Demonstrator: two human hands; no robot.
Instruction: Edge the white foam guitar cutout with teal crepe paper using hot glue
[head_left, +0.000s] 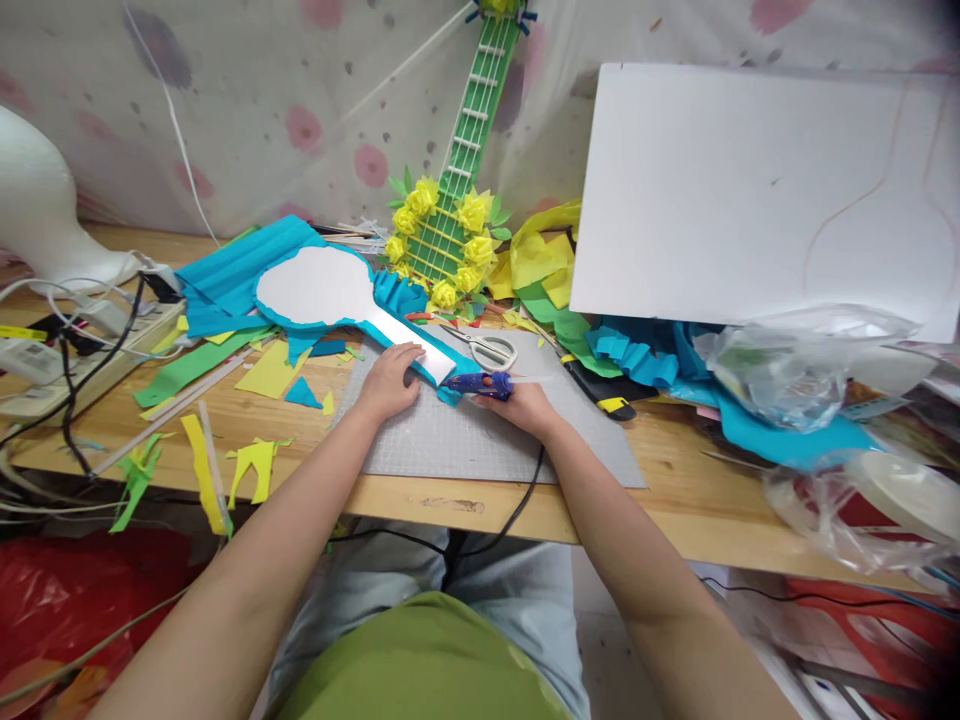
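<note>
A white guitar-shaped cutout lies flat with blue crepe paper showing round its edge. My left hand holds the cutout's neck, fingers over the white strip and thumb at the near edge. In my right hand is a blue hot glue gun, closed in my fingers. Its nozzle points left at the end of the neck, and a clear glue stick sticks out behind. Whether the nozzle touches the paper, I cannot tell. Scissors lie just beyond the glue gun on a grey cutting mat.
A green guitar model with yellow flowers leans at the back. A white board stands right, behind crumpled paper and plastic bags. A black-and-yellow cutter lies beside the mat. Left are yellow scraps and a power strip.
</note>
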